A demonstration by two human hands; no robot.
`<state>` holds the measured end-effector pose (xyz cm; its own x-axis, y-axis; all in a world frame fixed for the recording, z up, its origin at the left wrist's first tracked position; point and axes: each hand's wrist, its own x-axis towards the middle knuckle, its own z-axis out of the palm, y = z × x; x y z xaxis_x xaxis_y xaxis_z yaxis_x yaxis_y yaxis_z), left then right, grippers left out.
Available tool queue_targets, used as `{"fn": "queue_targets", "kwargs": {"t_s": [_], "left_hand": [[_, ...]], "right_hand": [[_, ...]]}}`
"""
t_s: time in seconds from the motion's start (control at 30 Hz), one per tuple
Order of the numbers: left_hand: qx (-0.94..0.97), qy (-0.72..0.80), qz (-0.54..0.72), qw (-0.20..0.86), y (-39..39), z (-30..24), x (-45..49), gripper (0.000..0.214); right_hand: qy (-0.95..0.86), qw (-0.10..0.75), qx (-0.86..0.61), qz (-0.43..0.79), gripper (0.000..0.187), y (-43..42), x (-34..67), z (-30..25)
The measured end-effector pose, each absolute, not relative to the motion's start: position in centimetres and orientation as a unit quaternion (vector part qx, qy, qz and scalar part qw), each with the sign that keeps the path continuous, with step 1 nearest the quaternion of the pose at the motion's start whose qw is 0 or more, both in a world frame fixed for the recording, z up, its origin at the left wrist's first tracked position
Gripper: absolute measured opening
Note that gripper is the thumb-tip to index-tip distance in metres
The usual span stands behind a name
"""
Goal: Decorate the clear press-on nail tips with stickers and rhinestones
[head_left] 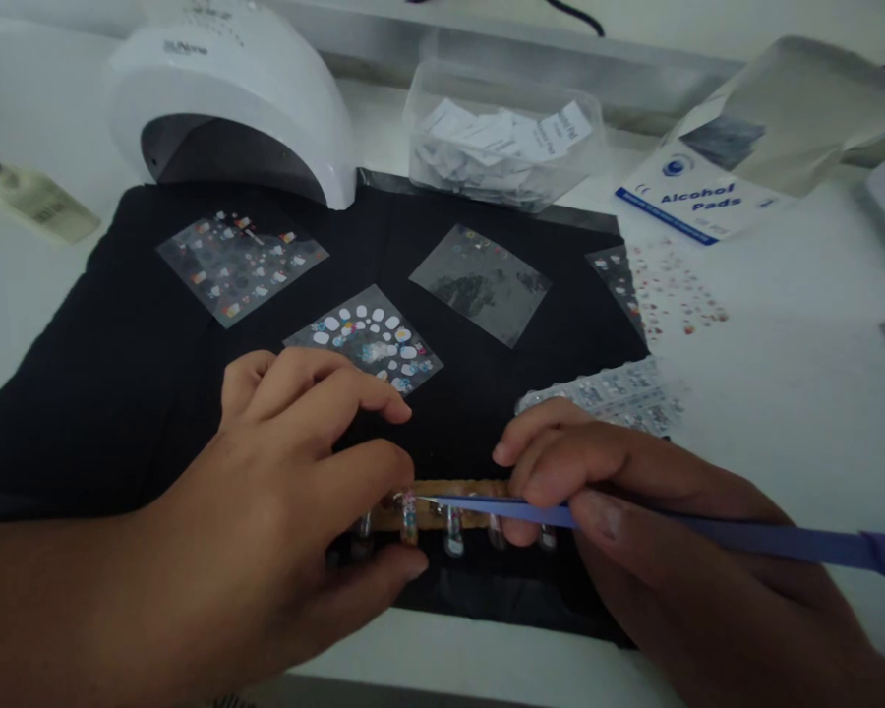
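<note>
My right hand (619, 492) is closed around purple tweezers (538, 511), which point left. Their fine tip reaches a decorated false nail (409, 519) near the left end of a tan strip (461, 489). Several false nails stick out from this strip towards me, one a clear nail (454, 531) in the middle. My left hand (302, 472) curls around the strip's left part, index finger at its top and thumb just below the decorated nail. Some right fingers rest over the strip's right part. Both hands partly hide the strip.
A black cloth (192, 413) holds sticker sheets (243, 265), (479, 280) and a white-spotted sheet (369, 339). Clear nail trays (612, 393) lie right. Behind stand a white nail lamp (265, 88), a plastic box (505, 177) of sachets and an alcohol pads box (708, 187). A bottle (40, 202) lies left.
</note>
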<state>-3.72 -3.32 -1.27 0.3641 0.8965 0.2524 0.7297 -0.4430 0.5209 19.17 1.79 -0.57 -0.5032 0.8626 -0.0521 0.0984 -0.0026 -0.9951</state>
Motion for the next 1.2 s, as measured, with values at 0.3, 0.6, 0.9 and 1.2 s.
{"fn": "queue_targets", "kwargs": {"t_s": [0.3,0.6,0.9,1.2], "left_hand": [[0.806,0.507,0.258,0.164,-3.33,-1.20,-3.69,0.004],[0.805,0.506,0.263,0.162,-3.25,-1.32,-3.55,0.004],[0.804,0.508,0.272,0.148,-3.58,-1.32,-3.76,0.012],[0.804,0.503,0.285,0.138,-3.71,-1.40,-3.98,0.009]], "right_hand": [[-0.628,0.324,-0.379,0.597,0.019,1.64,19.27,-0.62],[-0.627,0.322,-0.376,0.601,0.021,1.58,19.15,-0.69],[-0.621,0.325,-0.383,0.601,0.022,1.72,19.09,-0.58],[-0.625,0.316,-0.376,0.607,0.022,1.58,19.33,-0.70]]}}
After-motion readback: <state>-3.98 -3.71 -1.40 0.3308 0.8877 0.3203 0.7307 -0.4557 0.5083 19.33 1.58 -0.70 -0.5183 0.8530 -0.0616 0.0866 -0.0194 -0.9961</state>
